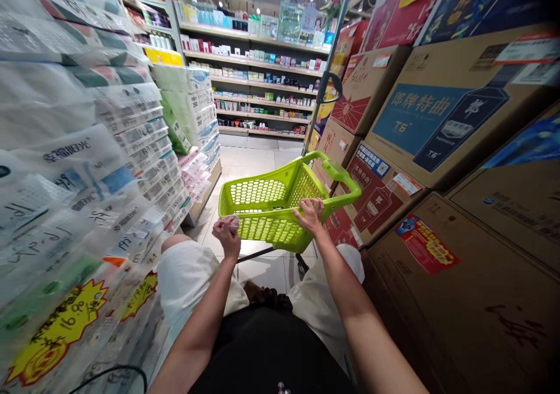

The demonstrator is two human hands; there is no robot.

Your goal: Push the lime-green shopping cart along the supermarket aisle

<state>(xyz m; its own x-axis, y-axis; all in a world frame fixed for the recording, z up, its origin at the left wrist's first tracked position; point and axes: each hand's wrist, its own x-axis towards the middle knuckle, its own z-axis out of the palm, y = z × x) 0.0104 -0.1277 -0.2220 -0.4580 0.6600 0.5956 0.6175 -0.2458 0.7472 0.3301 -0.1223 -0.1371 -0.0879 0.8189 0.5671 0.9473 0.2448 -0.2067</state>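
Note:
A lime-green shopping cart (pixel 280 230) with a perforated basket stands crosswise in front of my knees, its handle pointing right. No goods show inside the basket. My right hand (pixel 310 214) is closed over the near rim, close to the handle end, fingers curled inward. At the basket's left corner is my left hand (pixel 226 232), its fingers closed. A small pale pinkish bit shows at those fingers, too unclear to name. Whether this hand also grips the rim, I cannot tell.
Wrapped tissue packs (pixel 100 166) with price signs are stacked high on the left. Cardboard cartons (pixel 420 114) form a wall on the right. A grey upright pole (pixel 326 79) stands past the cart handle. Shelves of small goods (pixel 262 61) close the tiled aisle (pixel 245 157) ahead.

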